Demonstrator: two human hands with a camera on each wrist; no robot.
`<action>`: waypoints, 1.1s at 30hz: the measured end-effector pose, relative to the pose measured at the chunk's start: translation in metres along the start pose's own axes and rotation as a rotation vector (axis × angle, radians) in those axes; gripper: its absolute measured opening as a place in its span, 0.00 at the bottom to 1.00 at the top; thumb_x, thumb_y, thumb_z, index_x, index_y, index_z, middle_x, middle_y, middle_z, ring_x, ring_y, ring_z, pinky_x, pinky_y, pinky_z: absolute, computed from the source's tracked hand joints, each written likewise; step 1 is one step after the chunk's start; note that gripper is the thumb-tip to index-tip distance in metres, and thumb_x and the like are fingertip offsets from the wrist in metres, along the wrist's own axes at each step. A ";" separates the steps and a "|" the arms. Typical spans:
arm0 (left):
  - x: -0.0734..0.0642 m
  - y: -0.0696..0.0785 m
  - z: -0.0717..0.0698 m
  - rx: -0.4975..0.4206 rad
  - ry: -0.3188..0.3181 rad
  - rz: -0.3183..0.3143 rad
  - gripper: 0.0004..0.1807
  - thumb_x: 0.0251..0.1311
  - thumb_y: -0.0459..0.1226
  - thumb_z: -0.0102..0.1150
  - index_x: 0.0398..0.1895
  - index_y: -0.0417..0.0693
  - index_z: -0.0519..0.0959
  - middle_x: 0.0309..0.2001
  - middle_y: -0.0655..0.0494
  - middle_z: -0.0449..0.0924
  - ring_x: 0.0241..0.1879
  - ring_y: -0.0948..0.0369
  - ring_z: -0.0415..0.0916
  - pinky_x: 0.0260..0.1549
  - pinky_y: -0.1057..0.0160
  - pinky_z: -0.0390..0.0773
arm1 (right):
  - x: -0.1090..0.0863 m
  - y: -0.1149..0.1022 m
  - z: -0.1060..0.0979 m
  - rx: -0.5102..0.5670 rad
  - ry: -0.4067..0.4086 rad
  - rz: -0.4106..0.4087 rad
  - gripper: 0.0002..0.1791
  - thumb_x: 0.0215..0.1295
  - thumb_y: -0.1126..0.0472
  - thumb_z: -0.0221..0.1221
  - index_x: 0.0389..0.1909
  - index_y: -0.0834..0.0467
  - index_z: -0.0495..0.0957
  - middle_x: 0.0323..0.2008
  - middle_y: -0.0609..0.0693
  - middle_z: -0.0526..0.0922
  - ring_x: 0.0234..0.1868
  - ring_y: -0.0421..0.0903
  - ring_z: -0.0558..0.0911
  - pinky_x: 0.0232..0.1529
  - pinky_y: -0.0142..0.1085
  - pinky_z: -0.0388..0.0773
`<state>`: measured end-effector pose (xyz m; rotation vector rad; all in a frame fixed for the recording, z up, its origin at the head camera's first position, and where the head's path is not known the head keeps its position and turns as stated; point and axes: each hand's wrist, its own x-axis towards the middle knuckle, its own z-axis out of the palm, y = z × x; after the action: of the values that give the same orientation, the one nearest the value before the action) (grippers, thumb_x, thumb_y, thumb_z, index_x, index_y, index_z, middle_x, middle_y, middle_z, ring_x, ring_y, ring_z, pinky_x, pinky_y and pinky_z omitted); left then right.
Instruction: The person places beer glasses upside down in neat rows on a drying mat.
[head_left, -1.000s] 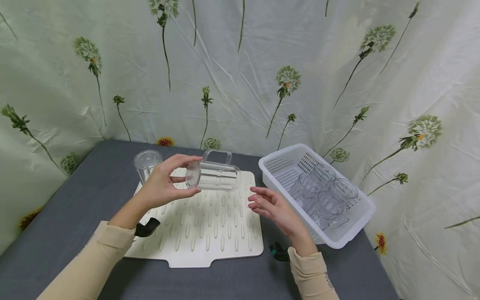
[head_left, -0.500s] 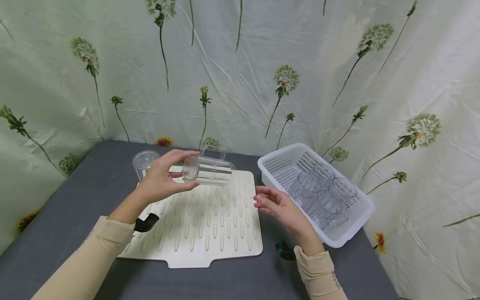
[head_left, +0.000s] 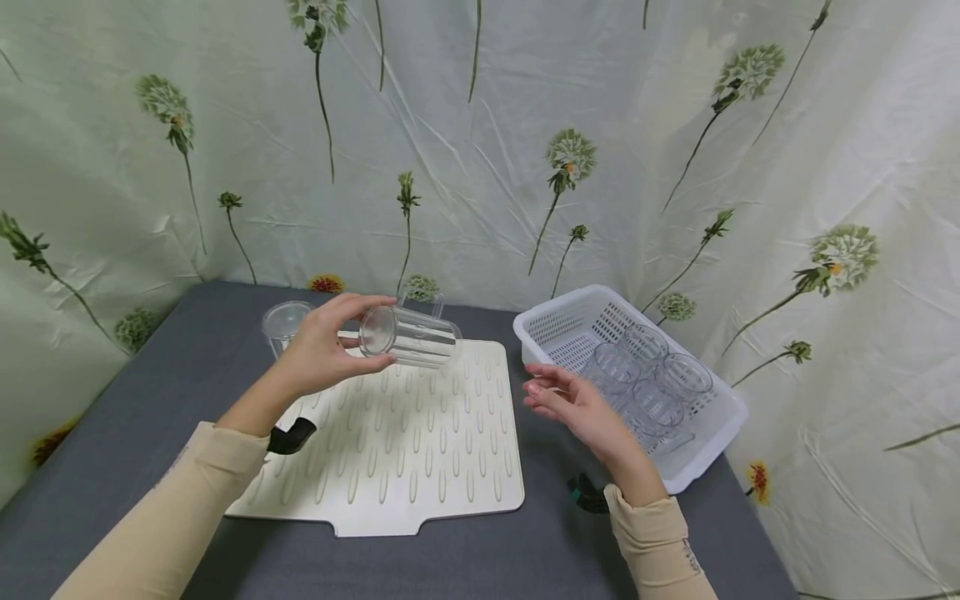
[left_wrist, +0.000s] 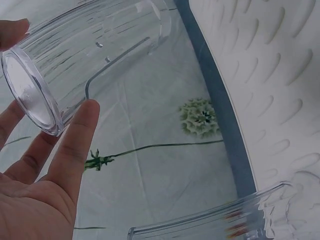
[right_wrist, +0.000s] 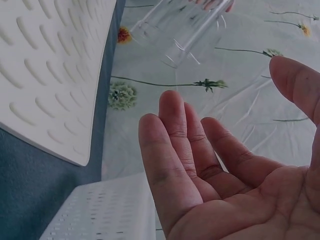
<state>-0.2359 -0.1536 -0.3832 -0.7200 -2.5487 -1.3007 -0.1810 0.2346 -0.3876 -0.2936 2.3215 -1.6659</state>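
My left hand (head_left: 326, 346) grips a clear mug (head_left: 416, 337) by its base end, thumb and fingers spread round it. The mug lies on its side in the air above the cream ridged drying mat (head_left: 420, 467), its mouth toward the right and its handle upward. In the left wrist view the round base of the mug (left_wrist: 32, 92) sits between thumb and fingertips. Behind the left hand a second clear mug (head_left: 285, 321) stands base up at the mat's back left corner. My right hand (head_left: 581, 412), fingers relaxed and holding nothing, hovers beside the basket's left wall.
A white perforated basket (head_left: 551, 321) stands on the right, with several clear mugs (head_left: 656, 404) inside. Dark grey cloth (head_left: 150, 417) covers the table. A flower-printed curtain (head_left: 480, 167) hangs close behind the table and along its sides.
My left hand has shifted slightly left and up with the mug, which tilts down a little more at its mouth. My right hand has drawn away to the right, toward the basket.
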 end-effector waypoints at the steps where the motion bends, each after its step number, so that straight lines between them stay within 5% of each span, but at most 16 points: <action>1: 0.001 0.000 0.000 -0.002 -0.003 -0.005 0.40 0.57 0.38 0.82 0.74 0.59 0.77 0.60 0.52 0.79 0.59 0.50 0.77 0.51 0.41 0.90 | 0.000 -0.001 -0.001 -0.002 0.002 -0.004 0.29 0.82 0.61 0.58 0.77 0.68 0.67 0.60 0.63 0.80 0.55 0.44 0.87 0.64 0.35 0.84; 17: 0.008 -0.004 -0.003 0.024 -0.031 -0.057 0.39 0.58 0.39 0.81 0.75 0.57 0.76 0.62 0.50 0.77 0.60 0.50 0.73 0.54 0.39 0.88 | -0.008 -0.010 -0.021 -0.060 0.012 -0.044 0.30 0.82 0.60 0.58 0.78 0.68 0.65 0.61 0.68 0.78 0.54 0.38 0.86 0.64 0.30 0.83; 23: 0.011 -0.005 -0.003 0.050 -0.035 -0.059 0.39 0.59 0.40 0.81 0.74 0.58 0.77 0.62 0.49 0.78 0.59 0.49 0.74 0.53 0.39 0.88 | -0.010 -0.013 -0.028 -0.083 0.024 -0.052 0.31 0.81 0.61 0.59 0.78 0.69 0.65 0.61 0.68 0.78 0.60 0.50 0.86 0.64 0.31 0.83; 30: 0.013 -0.005 -0.005 0.096 -0.052 -0.073 0.38 0.60 0.44 0.80 0.75 0.57 0.77 0.61 0.47 0.78 0.58 0.48 0.74 0.51 0.40 0.89 | -0.013 -0.017 -0.037 -0.133 0.041 -0.044 0.31 0.81 0.59 0.60 0.77 0.68 0.66 0.64 0.69 0.77 0.57 0.42 0.85 0.64 0.31 0.83; 33: 0.015 -0.006 -0.006 0.130 -0.058 -0.072 0.38 0.60 0.44 0.80 0.75 0.56 0.76 0.60 0.46 0.78 0.57 0.48 0.75 0.48 0.44 0.90 | -0.014 -0.020 -0.040 -0.166 0.054 -0.038 0.30 0.81 0.58 0.60 0.77 0.66 0.67 0.66 0.70 0.76 0.58 0.45 0.85 0.65 0.34 0.82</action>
<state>-0.2522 -0.1560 -0.3784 -0.6552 -2.6993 -1.1370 -0.1810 0.2683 -0.3554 -0.3307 2.5143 -1.5184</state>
